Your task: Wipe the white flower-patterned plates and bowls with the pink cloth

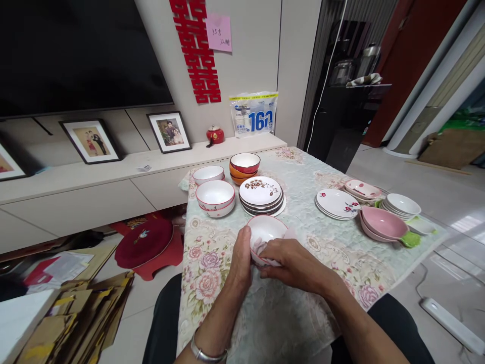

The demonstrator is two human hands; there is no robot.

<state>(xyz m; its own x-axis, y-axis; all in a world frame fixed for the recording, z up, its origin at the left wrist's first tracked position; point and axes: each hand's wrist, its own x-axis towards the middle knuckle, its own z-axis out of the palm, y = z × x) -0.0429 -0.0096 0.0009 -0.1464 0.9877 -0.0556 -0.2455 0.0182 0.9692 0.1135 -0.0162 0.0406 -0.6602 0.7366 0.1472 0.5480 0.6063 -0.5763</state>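
Observation:
A white bowl with a red rim [269, 226] is held tilted over the near part of the table. My left hand [241, 258] grips its left side, the thumb up along the wall. At the bowl's near right side my right hand [290, 263] has its fingers bent over the rim, pressing a thin whitish cloth or tissue [259, 245] against the inside. Just beyond the bowl stands a stack of plates with brown flowers [260, 191]. Red-rimmed white bowls [215, 194] are stacked to its left.
Red and orange bowls [244, 164] stand behind the plates. On the right of the floral tablecloth [212, 263] are flowered white plates [337, 203], pink dishes [384, 222] and small white bowls [403, 203]. A red stool [146, 240] and flattened cardboard [76, 318] lie left of the table.

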